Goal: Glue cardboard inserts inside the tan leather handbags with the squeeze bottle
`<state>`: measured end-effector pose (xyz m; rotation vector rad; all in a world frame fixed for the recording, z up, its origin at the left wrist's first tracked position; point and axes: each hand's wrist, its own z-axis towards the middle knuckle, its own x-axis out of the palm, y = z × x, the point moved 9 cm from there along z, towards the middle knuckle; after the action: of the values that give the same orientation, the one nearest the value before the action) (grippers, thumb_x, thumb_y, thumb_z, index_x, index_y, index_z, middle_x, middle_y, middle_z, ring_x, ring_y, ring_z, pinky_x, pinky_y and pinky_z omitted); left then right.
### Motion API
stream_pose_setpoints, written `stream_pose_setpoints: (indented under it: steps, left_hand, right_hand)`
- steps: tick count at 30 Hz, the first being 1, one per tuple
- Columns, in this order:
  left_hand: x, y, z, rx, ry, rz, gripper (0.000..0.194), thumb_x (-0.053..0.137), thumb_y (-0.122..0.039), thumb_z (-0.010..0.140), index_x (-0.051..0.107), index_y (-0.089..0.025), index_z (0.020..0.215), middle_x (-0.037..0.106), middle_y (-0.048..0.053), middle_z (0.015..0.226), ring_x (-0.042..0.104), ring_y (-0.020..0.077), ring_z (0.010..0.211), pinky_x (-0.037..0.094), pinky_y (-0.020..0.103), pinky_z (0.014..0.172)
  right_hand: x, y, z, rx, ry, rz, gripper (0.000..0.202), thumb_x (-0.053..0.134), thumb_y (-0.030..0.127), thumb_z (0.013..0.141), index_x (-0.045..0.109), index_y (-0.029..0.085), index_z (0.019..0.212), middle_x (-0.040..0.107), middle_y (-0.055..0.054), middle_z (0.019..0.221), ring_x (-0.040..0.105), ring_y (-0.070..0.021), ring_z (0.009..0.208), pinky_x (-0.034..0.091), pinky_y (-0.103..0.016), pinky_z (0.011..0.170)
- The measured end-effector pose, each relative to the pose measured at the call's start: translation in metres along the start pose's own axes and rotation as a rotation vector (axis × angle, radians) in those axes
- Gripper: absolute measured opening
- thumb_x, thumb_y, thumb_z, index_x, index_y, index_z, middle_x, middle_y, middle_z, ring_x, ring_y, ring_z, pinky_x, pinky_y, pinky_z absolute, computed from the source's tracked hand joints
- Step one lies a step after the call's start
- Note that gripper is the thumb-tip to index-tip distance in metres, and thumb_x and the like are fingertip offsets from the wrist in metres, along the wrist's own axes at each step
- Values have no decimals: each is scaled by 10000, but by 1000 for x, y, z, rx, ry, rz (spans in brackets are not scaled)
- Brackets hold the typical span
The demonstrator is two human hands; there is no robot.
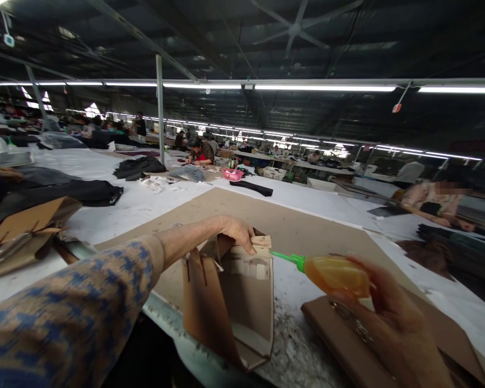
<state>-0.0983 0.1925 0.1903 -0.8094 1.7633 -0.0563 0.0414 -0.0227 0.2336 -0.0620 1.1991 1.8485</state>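
A brown bag piece (210, 307) stands open at the table's front edge, its pale inner side facing up. My left hand (237, 233) is closed on its far edge, thumb and fingers around a light strip (262, 245). In my right hand (388, 318) is a bottle of amber liquid (335, 275), the fingers wrapped round it. Its green nozzle (285, 257) points left, with the tip close to the strip; whether they touch is unclear. Below the bottle lies a flat brown bag piece (347, 339) with a metal chain (353, 323).
Brown board (307, 226) covers part of the white table (299, 202). Another brown bag piece (28, 226) and dark cloth (64, 186) lie at the left. A black strip (250, 187) and a pink item (232, 173) are farther back. A person (436, 202) works at the right.
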Motion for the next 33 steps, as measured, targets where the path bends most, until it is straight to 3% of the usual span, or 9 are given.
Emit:
stream_pose_setpoints:
  steps: [5,14,23,27,33]
  left_hand:
    - [6,2,5,20,40,-76,380,690,-448,567,701,-177,834,615,-22,665,495,142,629,407,258,649]
    - [10,8,10,59,78,-172,397,724,-470,503,699,-169,760,609,-14,652,488,145,612,375,253,572]
    - [5,4,8,42,48,-47,352,693,-450,573,689,-155,764,588,-21,636,479,135,595,366,246,556]
    - [5,2,9,13,48,-43,350,694,-445,568,688,-157,768,589,-20,643,488,140,603,370,247,552]
    - [6,-9,8,13,37,-4,361,687,-449,570,700,-154,777,593,-14,638,492,151,623,391,267,611]
  right_hand:
    - [6,4,0,-36,23,34,522,663,432,730,481,246,1183,530,-53,1194,513,-266,1057,386,-374,941]
    - [2,16,-3,-192,5,-116,481,642,422,753,491,255,1178,543,-36,1181,535,-238,1026,454,-271,834]
    - [13,40,-8,-368,60,-197,437,596,351,805,457,289,1214,513,-51,1205,506,-262,1079,447,-330,867]
    - [13,31,-11,-342,94,-262,430,593,367,806,465,280,1207,534,-54,1186,538,-260,1022,465,-318,820]
    - [2,6,-10,-175,87,-269,509,601,488,772,480,278,1219,557,-27,1158,547,-252,967,448,-299,755]
